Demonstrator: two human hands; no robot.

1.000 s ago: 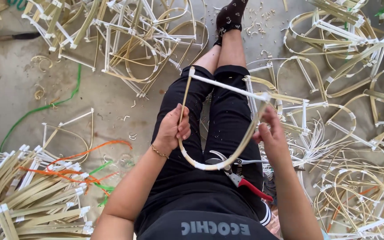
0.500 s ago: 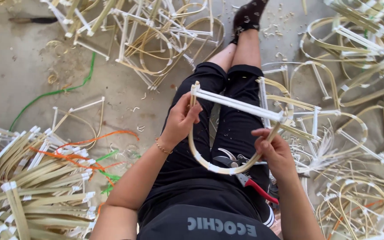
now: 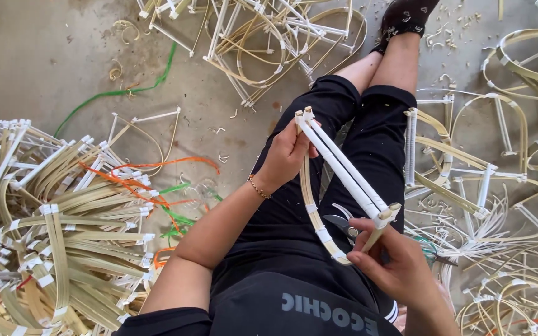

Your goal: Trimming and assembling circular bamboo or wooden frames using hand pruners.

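At about nine o'clock from the seated person lies a big heap of finished bamboo frames (image 3: 63, 230), bent strips tied with white tape, with loose orange strips (image 3: 151, 171) and green strips (image 3: 110, 93) on the concrete floor (image 3: 45, 56) near it. Moving right, the left hand (image 3: 284, 155) closes around one end of a bamboo frame (image 3: 344, 180), near the corner where two white-wrapped bars meet the curved strip; the fingers are wrapped narrow on it. The frame lies across the lap, over the black trousers (image 3: 368, 130), with its curved side hanging toward the body. A pair of scissors (image 3: 344, 227) rests on the lap under it. At about four o'clock the right hand (image 3: 400, 267) pinches the other corner of the frame, the fingers tight on the joint.

I judge that the frame is being checked or squared at its corners. The next move probably needs a firm, even grip at both ends, so that the taped joints do not slip. More frames (image 3: 487, 162) lie at three o'clock.
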